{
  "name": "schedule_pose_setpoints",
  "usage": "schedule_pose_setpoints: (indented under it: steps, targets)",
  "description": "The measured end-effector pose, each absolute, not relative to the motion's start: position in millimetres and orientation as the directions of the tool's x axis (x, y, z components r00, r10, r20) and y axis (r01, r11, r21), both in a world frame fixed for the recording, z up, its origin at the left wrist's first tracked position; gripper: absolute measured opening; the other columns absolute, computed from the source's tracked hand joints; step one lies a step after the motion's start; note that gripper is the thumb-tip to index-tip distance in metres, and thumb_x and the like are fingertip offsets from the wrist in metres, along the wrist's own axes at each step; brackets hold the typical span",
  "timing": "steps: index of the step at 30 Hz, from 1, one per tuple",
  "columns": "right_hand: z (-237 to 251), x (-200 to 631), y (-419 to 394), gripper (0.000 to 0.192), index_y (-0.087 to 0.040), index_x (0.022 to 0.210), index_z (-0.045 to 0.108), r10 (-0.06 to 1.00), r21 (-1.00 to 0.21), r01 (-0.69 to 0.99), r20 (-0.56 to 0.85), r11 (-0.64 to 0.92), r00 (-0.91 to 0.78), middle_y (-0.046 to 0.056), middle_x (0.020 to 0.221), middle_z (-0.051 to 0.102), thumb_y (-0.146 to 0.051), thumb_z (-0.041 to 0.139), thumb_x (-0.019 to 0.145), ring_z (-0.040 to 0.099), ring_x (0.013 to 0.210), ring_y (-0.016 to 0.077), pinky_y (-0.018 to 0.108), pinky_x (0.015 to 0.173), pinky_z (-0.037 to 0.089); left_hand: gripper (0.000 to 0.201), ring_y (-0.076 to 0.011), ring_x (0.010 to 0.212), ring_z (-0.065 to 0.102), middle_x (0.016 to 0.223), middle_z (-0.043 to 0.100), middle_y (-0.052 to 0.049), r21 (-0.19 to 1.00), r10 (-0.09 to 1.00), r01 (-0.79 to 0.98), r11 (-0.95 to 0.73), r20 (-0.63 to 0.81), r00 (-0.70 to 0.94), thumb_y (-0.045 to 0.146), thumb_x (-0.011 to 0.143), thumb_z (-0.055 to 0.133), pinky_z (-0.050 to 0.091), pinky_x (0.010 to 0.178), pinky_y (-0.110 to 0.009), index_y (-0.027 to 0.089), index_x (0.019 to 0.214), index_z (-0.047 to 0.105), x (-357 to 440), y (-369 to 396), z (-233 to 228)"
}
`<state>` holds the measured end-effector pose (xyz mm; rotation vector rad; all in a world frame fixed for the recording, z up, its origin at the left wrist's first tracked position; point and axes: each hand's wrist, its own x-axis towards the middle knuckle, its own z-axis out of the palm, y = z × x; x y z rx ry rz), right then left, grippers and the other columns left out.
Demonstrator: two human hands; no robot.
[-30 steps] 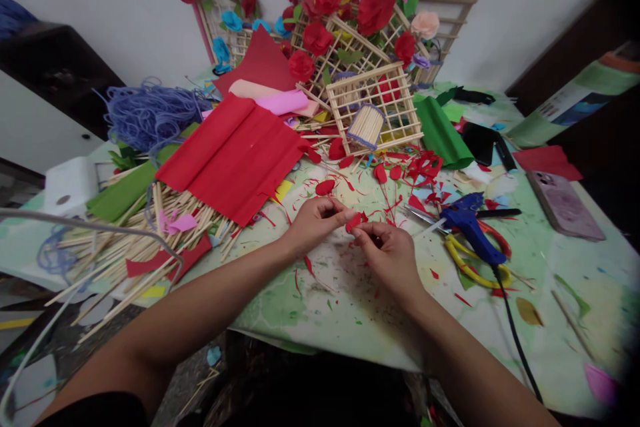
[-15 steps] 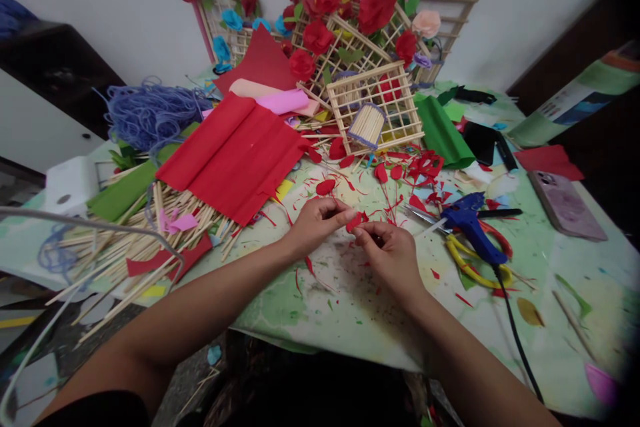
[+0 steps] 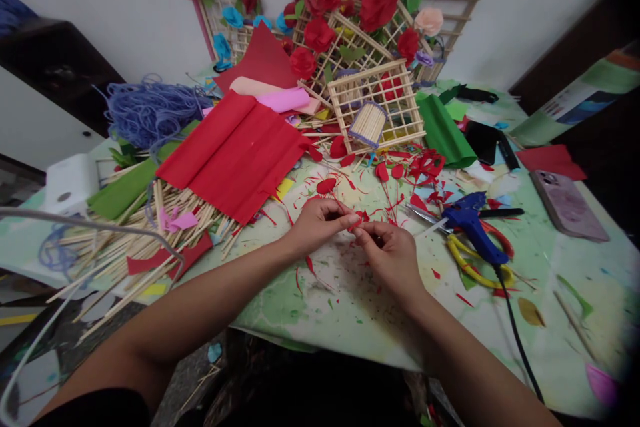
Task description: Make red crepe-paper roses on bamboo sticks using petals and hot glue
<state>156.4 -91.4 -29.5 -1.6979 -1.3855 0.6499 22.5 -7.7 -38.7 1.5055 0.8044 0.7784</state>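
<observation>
Finished paper flowers (image 3: 350,20) on lattice at 12 o'clock; red crepe sheet (image 3: 235,153) at 10, mostly uncut. Loose cut petals (image 3: 395,173) unassembled. Left hand (image 3: 317,223) and right hand (image 3: 390,253), fingertips together, pinch one small red petal (image 3: 361,217) dead centre.

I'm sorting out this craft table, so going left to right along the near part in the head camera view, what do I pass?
White box → wooden sticks → left hand → red paper piece pinched between both hands → right hand → blue glue gun → phone.
</observation>
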Motion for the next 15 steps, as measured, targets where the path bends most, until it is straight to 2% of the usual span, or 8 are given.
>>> schedule_pose_setpoints:
  steps: [9,15]
  targets:
    - [-30.1,158.9,-90.5,0.026,-0.016,0.065,0.069,0.962,-0.846,0.532,0.118,-0.031,0.245,0.001,0.056,0.063,-0.031,0.055,0.081,0.051,0.050,0.0117,0.023,0.050,0.036,0.036,-0.0071,0.048,0.042,0.050,0.052,0.002,0.974,0.840,0.162,-0.158,0.046,0.540,0.046,0.070,0.068,0.029,0.045,-0.020,0.012,0.059,0.062,19.8,-4.3,-41.7]
    - [-31.3,159.9,-90.8,0.029,-0.016,0.061,0.067,0.965,-0.837,0.546,0.116,-0.032,0.236,0.000,0.054,0.062,-0.032,0.055,0.081,0.051,0.050,0.0118,0.023,0.051,0.036,0.036,-0.0070,0.049,0.041,0.051,0.052,0.002,0.972,0.849,0.162,-0.167,0.059,0.526,0.046,0.069,0.069,0.030,0.045,-0.020,0.013,0.057,0.061,20.0,-5.5,-40.1]
